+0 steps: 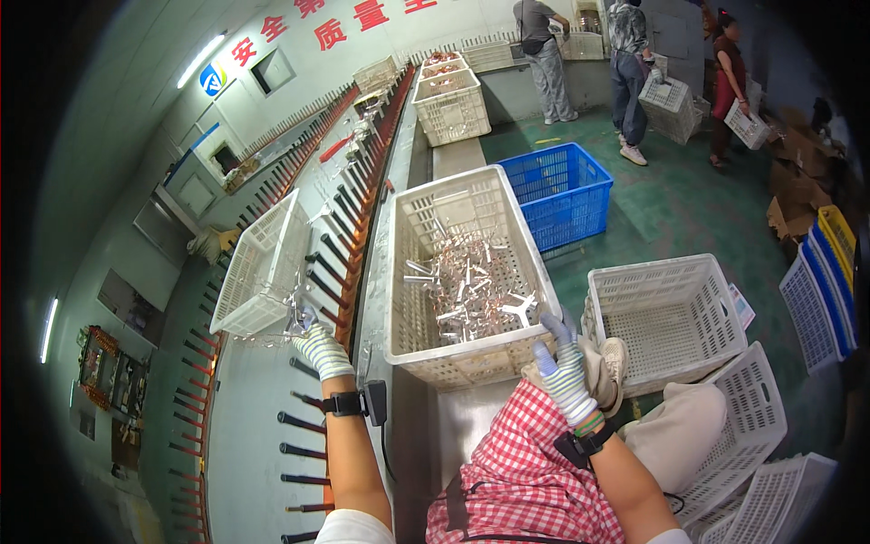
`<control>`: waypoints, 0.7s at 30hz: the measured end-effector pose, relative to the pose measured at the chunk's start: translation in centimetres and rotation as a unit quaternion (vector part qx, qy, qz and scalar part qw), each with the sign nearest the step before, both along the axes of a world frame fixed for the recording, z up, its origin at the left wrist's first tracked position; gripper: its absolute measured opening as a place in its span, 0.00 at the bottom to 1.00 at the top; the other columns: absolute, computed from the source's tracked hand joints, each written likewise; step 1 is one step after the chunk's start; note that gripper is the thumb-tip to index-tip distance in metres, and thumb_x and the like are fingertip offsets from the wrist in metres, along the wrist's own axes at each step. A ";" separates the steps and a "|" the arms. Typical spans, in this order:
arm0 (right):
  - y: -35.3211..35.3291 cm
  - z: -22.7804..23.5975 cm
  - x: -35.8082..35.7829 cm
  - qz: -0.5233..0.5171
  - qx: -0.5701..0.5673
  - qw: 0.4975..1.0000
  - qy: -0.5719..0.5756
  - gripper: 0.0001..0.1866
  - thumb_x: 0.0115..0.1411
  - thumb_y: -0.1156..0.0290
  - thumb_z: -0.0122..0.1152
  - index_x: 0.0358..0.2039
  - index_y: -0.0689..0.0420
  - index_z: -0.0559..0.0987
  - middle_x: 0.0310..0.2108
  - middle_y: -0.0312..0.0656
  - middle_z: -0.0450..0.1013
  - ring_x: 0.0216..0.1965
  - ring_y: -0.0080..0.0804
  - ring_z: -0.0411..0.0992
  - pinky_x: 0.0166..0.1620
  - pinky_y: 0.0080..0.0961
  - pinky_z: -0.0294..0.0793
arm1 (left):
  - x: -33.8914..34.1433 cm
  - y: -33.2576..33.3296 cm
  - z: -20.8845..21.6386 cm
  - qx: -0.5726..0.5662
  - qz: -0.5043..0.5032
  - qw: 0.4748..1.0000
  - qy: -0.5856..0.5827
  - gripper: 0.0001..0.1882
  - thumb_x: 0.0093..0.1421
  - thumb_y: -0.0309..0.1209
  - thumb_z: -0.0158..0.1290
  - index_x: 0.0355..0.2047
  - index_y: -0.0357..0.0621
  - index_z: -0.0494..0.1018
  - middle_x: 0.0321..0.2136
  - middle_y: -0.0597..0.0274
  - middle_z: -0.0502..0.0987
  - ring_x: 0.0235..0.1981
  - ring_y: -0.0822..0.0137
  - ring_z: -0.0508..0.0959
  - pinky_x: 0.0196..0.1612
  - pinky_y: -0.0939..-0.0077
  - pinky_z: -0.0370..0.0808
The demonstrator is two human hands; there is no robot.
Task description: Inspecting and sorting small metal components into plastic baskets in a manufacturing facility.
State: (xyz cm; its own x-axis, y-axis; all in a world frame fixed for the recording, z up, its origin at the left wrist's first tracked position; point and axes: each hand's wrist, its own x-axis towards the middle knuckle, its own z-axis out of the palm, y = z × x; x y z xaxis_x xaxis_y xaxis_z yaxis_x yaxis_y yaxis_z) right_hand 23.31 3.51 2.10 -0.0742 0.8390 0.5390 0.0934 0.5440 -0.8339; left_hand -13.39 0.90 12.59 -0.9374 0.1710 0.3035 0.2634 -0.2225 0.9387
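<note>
Both my hands wear striped knit gloves with grey-blue fingertips. My left hand is at the near corner of a white plastic basket on the line at left. Its fingers are closed on a silver metal part; the part's full shape is hidden. My right hand is beside the near right corner of a large white crate, fingers apart and nothing in them. Just inside that corner is a silver three-armed piece. Several small shiny metal parts lie loose in the crate.
Rows of dark-handled pegs edge the line. A blue crate stands behind the large crate; an empty white crate and tilted baskets are at right. Filled white crates stand farther along. Three people stand in the back.
</note>
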 end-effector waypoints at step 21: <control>0.2 0.0 0.2 0.010 0.004 0.999 0.032 0.22 0.55 0.71 0.55 0.51 0.56 0.67 0.57 0.52 0.55 0.57 0.46 0.57 0.58 0.34 0.56 | 9.1 5.7 9.8 -0.439 -0.099 0.660 0.602 0.31 0.43 0.28 0.59 0.50 0.44 0.65 0.45 0.52 0.71 0.45 0.54 0.71 0.51 0.62 0.65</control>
State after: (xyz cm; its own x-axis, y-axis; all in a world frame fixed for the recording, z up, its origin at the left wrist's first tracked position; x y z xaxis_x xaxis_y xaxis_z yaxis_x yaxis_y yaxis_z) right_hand 23.53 3.72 2.11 -0.0560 0.8336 0.5494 0.0296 0.5515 -0.8337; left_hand -4.30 6.59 22.36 -0.0394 0.8593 0.5100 0.9831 0.1246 -0.1341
